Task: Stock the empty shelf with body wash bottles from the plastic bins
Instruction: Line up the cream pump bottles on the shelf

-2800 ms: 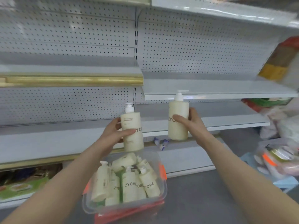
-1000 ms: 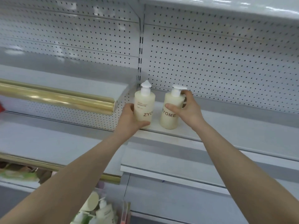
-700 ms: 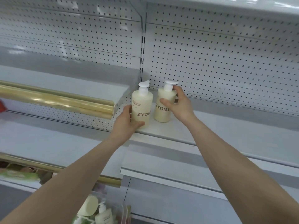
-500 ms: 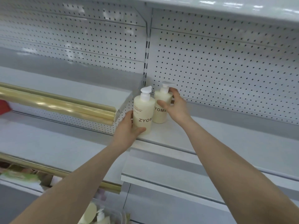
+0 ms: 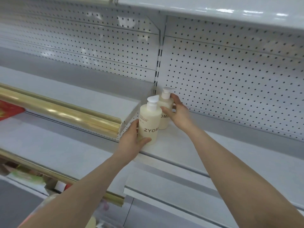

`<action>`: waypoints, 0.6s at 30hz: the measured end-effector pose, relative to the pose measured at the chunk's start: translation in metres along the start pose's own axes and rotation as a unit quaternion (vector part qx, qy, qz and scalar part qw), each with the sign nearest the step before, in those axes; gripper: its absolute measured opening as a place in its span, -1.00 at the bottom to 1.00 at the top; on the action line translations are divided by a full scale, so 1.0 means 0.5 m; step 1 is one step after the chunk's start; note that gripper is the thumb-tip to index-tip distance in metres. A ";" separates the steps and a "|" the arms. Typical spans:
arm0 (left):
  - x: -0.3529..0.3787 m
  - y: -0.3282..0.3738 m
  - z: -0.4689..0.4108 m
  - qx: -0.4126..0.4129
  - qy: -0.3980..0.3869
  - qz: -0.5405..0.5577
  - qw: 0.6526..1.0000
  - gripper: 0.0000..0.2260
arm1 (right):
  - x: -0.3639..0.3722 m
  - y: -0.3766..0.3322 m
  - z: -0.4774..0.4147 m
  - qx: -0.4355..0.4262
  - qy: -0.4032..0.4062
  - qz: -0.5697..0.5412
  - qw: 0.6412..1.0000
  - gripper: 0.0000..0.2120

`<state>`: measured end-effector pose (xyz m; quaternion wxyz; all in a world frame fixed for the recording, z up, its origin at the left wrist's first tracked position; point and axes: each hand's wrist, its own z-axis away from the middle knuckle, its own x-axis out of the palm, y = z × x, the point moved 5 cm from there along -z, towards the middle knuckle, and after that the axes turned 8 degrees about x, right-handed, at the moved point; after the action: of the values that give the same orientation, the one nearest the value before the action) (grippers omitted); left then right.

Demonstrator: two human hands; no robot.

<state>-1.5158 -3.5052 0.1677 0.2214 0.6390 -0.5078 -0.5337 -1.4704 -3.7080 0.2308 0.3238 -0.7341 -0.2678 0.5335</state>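
Note:
Two cream pump bottles marked ZYOME stand upright on the white shelf (image 5: 213,150), at its left end. The front bottle (image 5: 149,119) sits near the shelf's front edge, and my left hand (image 5: 133,140) grips its lower body from the left. Behind it, the rear bottle (image 5: 165,111) stands close to the pegboard back wall, held by my right hand (image 5: 177,112) from the right. The front bottle partly hides the rear one. The plastic bin is almost out of view at the bottom edge.
A shelf with a gold front rail (image 5: 62,112) adjoins on the left, slightly higher. Another white shelf (image 5: 213,7) overhangs above. A lower white shelf (image 5: 164,191) juts out below. Packaged goods (image 5: 24,176) lie on a low shelf at the left.
Both bottles were lifted from the bin up to the shelf. Over the last second my right hand pushed its bottle back toward the pegboard; my left hand's bottle now stands in front of it.

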 end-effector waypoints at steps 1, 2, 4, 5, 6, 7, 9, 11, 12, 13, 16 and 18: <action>0.000 -0.001 0.000 -0.001 -0.001 -0.002 1.000 -0.40 | -0.001 0.003 0.000 -0.001 -0.002 0.002 1.000 -0.45; 0.000 -0.001 -0.001 -0.001 -0.001 -0.006 1.000 -0.40 | -0.001 0.004 0.001 -0.003 -0.006 0.005 1.000 -0.46; 0.000 -0.002 -0.001 -0.001 -0.002 -0.011 1.000 -0.40 | -0.001 0.006 0.004 -0.007 -0.012 0.017 1.000 -0.46; 0.000 -0.002 -0.001 -0.002 -0.003 -0.013 1.000 -0.40 | -0.001 0.006 0.007 -0.009 -0.014 0.026 1.000 -0.46; 0.000 -0.002 0.000 -0.003 -0.004 -0.014 1.000 -0.41 | -0.002 0.005 0.011 -0.010 -0.015 0.039 0.999 -0.45; 0.000 -0.001 0.001 -0.004 -0.004 -0.017 1.000 -0.41 | -0.004 0.005 0.015 -0.012 -0.016 0.052 0.998 -0.44; 0.001 0.001 0.003 -0.003 -0.006 -0.029 1.000 -0.42 | -0.010 0.004 0.027 -0.013 -0.017 0.084 0.996 -0.43; 0.001 0.006 0.007 0.000 -0.010 -0.057 0.998 -0.45 | -0.021 0.003 0.045 -0.016 -0.001 0.138 0.990 -0.44; 0.000 0.008 0.011 0.003 -0.014 -0.075 0.997 -0.46 | -0.028 0.001 0.059 -0.021 0.012 0.166 0.986 -0.46; -0.001 0.011 0.015 0.006 -0.020 -0.091 0.996 -0.47 | -0.036 -0.001 0.075 -0.030 0.026 0.195 0.980 -0.47; -0.004 0.018 0.036 0.023 -0.046 -0.132 0.990 -0.43 | -0.053 -0.016 0.138 -0.061 0.054 0.285 0.955 -0.53; -0.010 0.024 0.055 0.044 -0.059 -0.161 0.984 -0.38 | -0.058 -0.031 0.185 -0.078 0.068 0.347 0.932 -0.54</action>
<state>-1.5452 -3.4986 0.1709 0.0740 0.6889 -0.4339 -0.5759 -1.5681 -3.7020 0.2399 0.0774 -0.8387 -0.0151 0.5389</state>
